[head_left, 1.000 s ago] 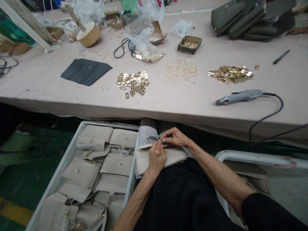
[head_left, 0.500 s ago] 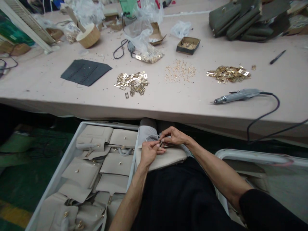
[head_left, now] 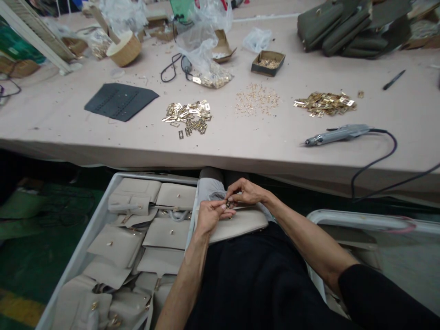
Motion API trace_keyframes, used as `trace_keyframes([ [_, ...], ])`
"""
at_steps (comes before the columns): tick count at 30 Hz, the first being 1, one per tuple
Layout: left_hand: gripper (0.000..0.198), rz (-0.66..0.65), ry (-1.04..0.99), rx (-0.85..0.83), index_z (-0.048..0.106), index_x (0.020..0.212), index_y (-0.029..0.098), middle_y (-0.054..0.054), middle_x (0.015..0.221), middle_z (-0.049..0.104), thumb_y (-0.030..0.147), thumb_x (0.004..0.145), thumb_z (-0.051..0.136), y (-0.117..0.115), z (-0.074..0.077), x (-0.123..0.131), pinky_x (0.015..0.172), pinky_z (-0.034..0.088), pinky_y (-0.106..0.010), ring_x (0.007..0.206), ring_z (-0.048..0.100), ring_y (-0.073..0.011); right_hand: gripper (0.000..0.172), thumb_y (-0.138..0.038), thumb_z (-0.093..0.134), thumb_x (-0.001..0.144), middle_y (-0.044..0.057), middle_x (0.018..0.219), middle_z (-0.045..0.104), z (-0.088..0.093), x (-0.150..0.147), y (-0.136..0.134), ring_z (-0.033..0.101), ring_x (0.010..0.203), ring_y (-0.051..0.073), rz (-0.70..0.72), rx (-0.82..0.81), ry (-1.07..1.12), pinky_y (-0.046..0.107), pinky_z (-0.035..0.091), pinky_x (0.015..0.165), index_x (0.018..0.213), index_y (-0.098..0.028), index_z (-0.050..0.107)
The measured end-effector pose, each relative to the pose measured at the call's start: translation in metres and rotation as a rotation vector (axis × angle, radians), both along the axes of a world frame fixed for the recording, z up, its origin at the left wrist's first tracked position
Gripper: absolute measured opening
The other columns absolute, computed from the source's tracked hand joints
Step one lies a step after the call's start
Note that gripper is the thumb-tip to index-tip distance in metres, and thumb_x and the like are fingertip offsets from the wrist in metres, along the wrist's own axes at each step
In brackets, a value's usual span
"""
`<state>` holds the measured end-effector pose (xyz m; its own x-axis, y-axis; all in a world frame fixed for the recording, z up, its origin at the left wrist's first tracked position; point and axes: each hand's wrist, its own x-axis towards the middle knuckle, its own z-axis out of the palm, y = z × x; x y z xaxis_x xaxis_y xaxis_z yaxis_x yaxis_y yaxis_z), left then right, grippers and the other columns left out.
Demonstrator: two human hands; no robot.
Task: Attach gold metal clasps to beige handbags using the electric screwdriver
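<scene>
A beige handbag (head_left: 242, 225) lies across my lap with its flap toward the table. Over the flap edge, my left hand (head_left: 209, 216) pinches a small metal plate (head_left: 228, 204) between thumb and fingers. My right hand (head_left: 246, 192) meets it from the other side, its thumb and fingertips closed on the same plate. The plate looks dark with a brassy rim, and fingertips cover part of it. Whether it touches the flap, I cannot tell.
On the table lie gold plates in a left pile (head_left: 188, 117) and right pile (head_left: 325, 104), scattered small screws (head_left: 257, 100), and a corded electric screwdriver (head_left: 335, 135). A white crate (head_left: 115, 183) of beige bags stands left; another crate (head_left: 360, 217) stands right.
The plate between my fingertips now shows more of its face. My hands have shifted only slightly, staying at the bag's flap. The view has moved a little.
</scene>
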<state>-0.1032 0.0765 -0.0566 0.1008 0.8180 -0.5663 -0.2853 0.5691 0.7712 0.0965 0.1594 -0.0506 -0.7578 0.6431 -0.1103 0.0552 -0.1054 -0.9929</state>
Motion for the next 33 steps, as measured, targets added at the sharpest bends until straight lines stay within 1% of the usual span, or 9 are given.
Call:
trace_keyframes([
  [5,0.041,0.018,0.032,0.02,0.071,0.098,0.004,-0.016,0.075,0.079,0.027,0.068,0.089,-0.002,0.001,0.003,0.062,0.068,-0.033,0.067,0.08,-0.0293,0.022,-0.029,0.072,0.087,0.007,0.083,0.077,0.002,-0.001,0.0,0.074,0.074,0.02,0.004,0.043,-0.032,0.025,0.057,0.068,0.098,-0.013,0.08],
  [9,0.041,0.03,0.094,0.064,0.07,0.098,0.005,-0.016,0.073,0.079,0.032,0.072,0.087,-0.005,0.001,0.009,0.06,0.066,-0.03,0.062,0.078,-0.0265,0.019,-0.026,0.071,0.087,0.007,0.085,0.077,0.003,-0.001,-0.002,0.073,0.076,0.019,-0.027,0.178,-0.089,0.026,0.055,0.071,0.097,-0.014,0.081],
  [12,0.042,0.025,0.136,0.102,0.071,0.096,0.005,-0.014,0.073,0.078,0.037,0.073,0.086,-0.006,0.003,0.013,0.057,0.065,-0.028,0.059,0.077,-0.0242,0.02,-0.024,0.07,0.088,0.005,0.085,0.077,0.005,-0.001,-0.008,0.071,0.077,0.019,-0.095,0.288,-0.127,0.025,0.053,0.071,0.101,-0.014,0.08],
  [16,0.037,0.037,0.169,0.218,0.075,0.097,0.008,-0.011,0.076,0.079,0.039,0.078,0.082,-0.009,0.006,0.015,0.054,0.063,-0.026,0.058,0.077,-0.0218,0.031,-0.024,0.069,0.088,0.002,0.082,0.076,0.01,-0.005,-0.023,0.07,0.073,0.017,-0.26,0.296,-0.159,0.026,0.051,0.07,0.118,-0.016,0.075],
  [18,0.032,0.058,0.187,0.278,0.077,0.098,0.011,-0.008,0.074,0.079,0.038,0.082,0.079,-0.013,0.007,0.015,0.056,0.064,-0.027,0.061,0.077,-0.022,0.027,-0.025,0.071,0.087,0.002,0.082,0.076,0.013,-0.009,-0.033,0.069,0.072,0.017,-0.362,0.289,-0.189,0.026,0.05,0.069,0.113,-0.018,0.076],
  [21,0.028,0.105,0.207,0.325,0.079,0.098,0.013,-0.007,0.077,0.08,0.037,0.083,0.079,-0.02,0.006,0.015,0.061,0.066,-0.03,0.064,0.078,-0.0229,0.01,-0.028,0.073,0.088,0.002,0.079,0.074,0.017,-0.015,-0.048,0.066,0.072,0.018,-0.451,0.295,-0.229,0.027,0.046,0.066,0.091,-0.02,0.078],
  [23,0.027,0.134,0.223,0.34,0.079,0.098,0.014,-0.007,0.079,0.08,0.036,0.083,0.08,-0.024,0.005,0.015,0.061,0.066,-0.031,0.063,0.077,-0.023,0.011,-0.027,0.071,0.09,0.003,0.077,0.072,0.018,-0.02,-0.056,0.064,0.071,0.018,-0.493,0.353,-0.226,0.028,0.044,0.065,0.083,-0.02,0.076],
  [28,0.024,0.132,0.215,0.37,0.08,0.096,0.015,-0.007,0.081,0.08,0.035,0.084,0.078,-0.027,0.002,0.015,0.062,0.067,-0.031,0.064,0.077,-0.0226,0.014,-0.022,0.061,0.094,0.003,0.075,0.062,0.017,-0.032,-0.069,0.056,0.068,0.017,-0.583,0.551,-0.21,0.03,0.039,0.065,0.081,-0.019,0.065],
  [33,0.028,0.18,0.164,0.318,0.08,0.098,0.013,-0.008,0.081,0.081,0.035,0.08,0.082,-0.024,0.001,0.013,0.061,0.067,-0.031,0.062,0.077,-0.0227,0.012,-0.019,0.057,0.097,0.004,0.082,0.064,0.018,-0.033,-0.071,0.058,0.076,0.018,-0.559,0.574,-0.2,0.031,0.042,0.07,0.091,-0.019,0.068],
])
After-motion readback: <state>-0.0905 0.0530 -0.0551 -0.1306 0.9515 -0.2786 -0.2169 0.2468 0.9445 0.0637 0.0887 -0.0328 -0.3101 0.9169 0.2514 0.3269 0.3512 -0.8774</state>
